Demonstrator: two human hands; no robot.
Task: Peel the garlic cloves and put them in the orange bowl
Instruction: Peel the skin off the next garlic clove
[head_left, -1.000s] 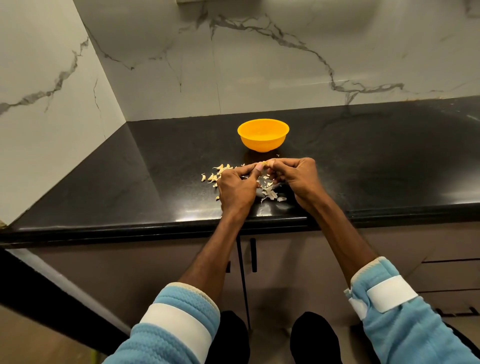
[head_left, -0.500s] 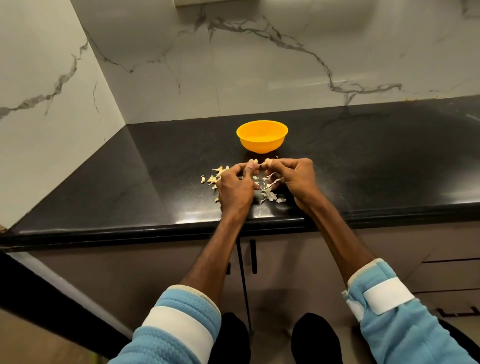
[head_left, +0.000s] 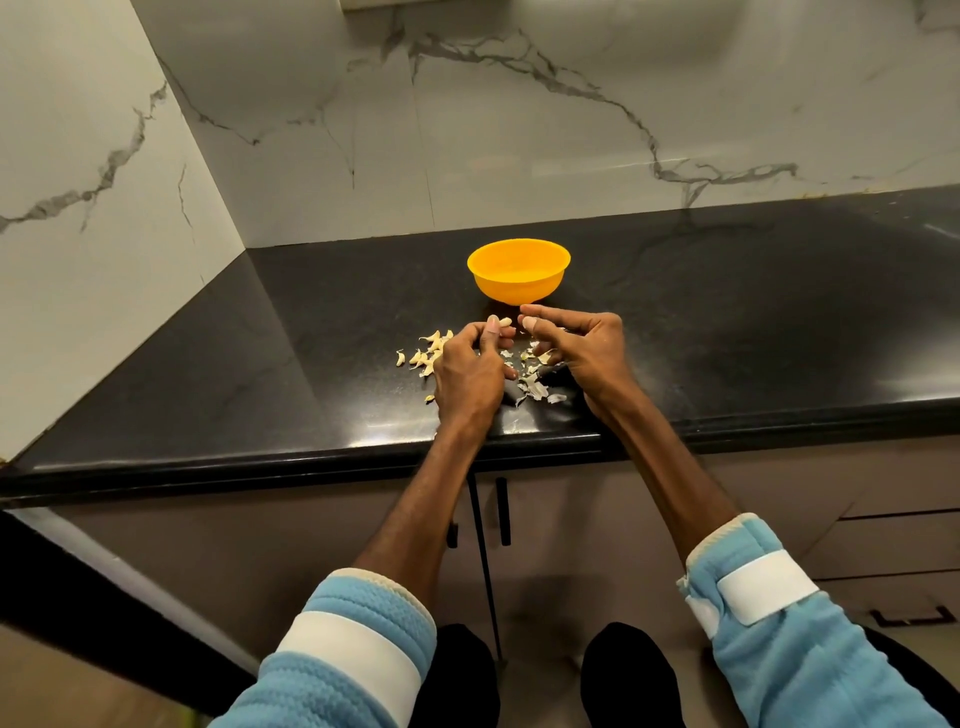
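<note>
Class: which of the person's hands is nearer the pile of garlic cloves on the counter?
Left. The left hand, pinching a clove, sits against the pile of garlic cloves; the right hand lies farther right, past the peels.

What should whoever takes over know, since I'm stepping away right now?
Left hand pinches a garlic clove at its fingertips.
Right hand is curled beside it; grip unclear.
Orange bowl sits just behind the hands and looks empty from here.
Spare cloves lie left of the left hand, loose skins between the hands.
Some peeling is done.
Left: finish this clove, bowl it, peel the rest.
</note>
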